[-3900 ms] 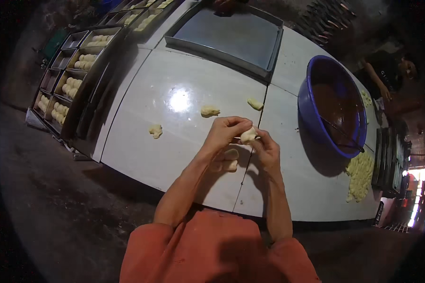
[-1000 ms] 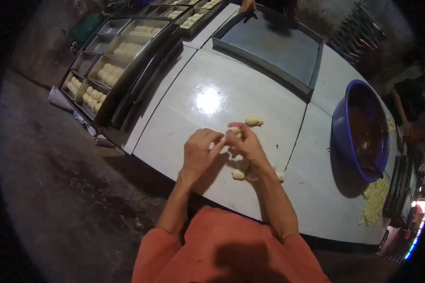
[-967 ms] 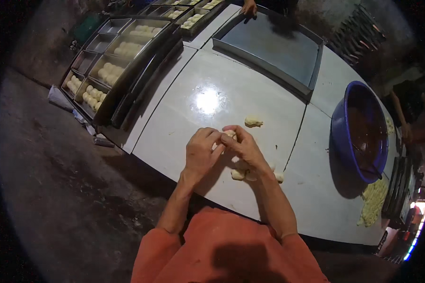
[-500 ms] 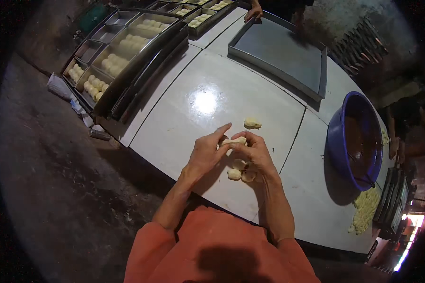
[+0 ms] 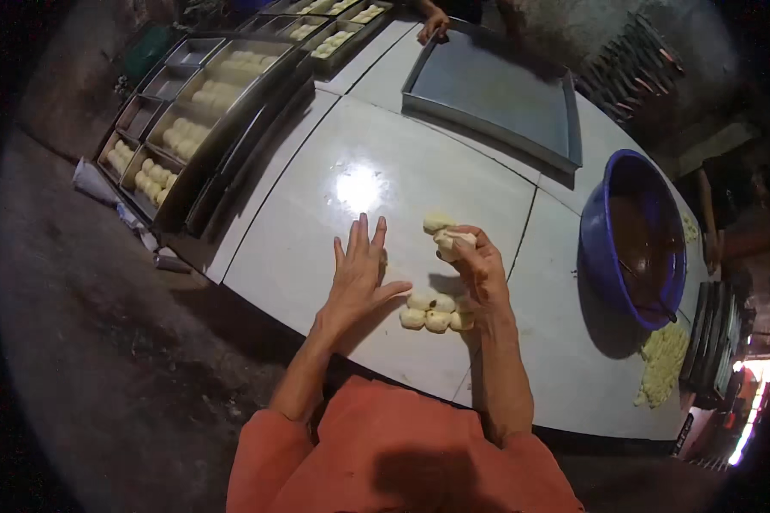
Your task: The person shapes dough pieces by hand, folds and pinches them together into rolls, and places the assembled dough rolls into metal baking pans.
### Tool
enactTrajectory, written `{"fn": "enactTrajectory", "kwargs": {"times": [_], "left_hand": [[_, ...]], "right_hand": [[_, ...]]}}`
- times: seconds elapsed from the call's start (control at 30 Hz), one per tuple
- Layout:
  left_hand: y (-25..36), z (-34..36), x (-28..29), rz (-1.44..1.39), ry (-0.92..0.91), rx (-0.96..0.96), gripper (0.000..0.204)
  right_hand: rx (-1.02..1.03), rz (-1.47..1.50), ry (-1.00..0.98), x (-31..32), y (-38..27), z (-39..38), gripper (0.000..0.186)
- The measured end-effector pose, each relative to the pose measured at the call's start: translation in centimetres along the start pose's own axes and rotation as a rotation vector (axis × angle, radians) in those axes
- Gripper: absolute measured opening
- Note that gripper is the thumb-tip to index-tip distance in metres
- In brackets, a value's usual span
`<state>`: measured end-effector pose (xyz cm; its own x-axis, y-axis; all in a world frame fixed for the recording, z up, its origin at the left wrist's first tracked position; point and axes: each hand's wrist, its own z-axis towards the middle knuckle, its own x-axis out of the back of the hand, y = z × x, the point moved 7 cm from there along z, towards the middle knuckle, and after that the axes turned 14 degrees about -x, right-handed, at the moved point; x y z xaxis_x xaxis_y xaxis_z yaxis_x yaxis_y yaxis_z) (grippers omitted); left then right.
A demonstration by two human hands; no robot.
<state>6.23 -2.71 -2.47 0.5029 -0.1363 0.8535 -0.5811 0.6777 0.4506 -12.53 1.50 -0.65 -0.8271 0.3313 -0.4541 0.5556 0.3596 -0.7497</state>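
Note:
My right hand [image 5: 481,267] pinches a pale piece of dough [image 5: 453,245] between thumb and fingers, raised over the white tabletop. Just beyond it lies another lump of dough [image 5: 436,221]. My left hand [image 5: 357,278] is open, palm down with fingers spread, low over the table; what may be under its palm is hidden. Between my wrists, nearer to me, several small dough balls [image 5: 437,321] sit pressed together in rows, one with a dark spot. My right wrist partly covers the right end of this group.
A large empty metal tray [image 5: 496,85] stands at the far side, another person's hand [image 5: 435,26] at its corner. Stacked pans [image 5: 188,154] of dough balls are at left. A blue basin [image 5: 603,231] of brown contents stands at right, beside a flattened dough sheet [image 5: 661,363].
My hands have parted: the left opened flat and moved left, the right lifted the dough piece away. The group of dough balls nearer me shows more fully.

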Motion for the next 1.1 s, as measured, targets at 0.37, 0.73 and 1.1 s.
{"fn": "enactTrajectory", "kwargs": {"times": [0.37, 0.73, 1.1], "left_hand": [[6.0, 4.2, -4.8, -1.415, 0.238, 0.356, 0.024], [16.0, 8.1, -3.9, -1.147, 0.459, -0.186, 0.079], [24.6, 11.6, -9.0, -1.644, 0.215, -0.227, 0.116]], "right_hand": [[0.289, -0.392, 0.27, 0.8, -2.0, -3.7, 0.026], [0.386, -0.028, 0.274, 6.4, -4.2, -8.3, 0.021], [0.358, 0.388, -0.07, 13.8, -10.3, -12.1, 0.026]]}}
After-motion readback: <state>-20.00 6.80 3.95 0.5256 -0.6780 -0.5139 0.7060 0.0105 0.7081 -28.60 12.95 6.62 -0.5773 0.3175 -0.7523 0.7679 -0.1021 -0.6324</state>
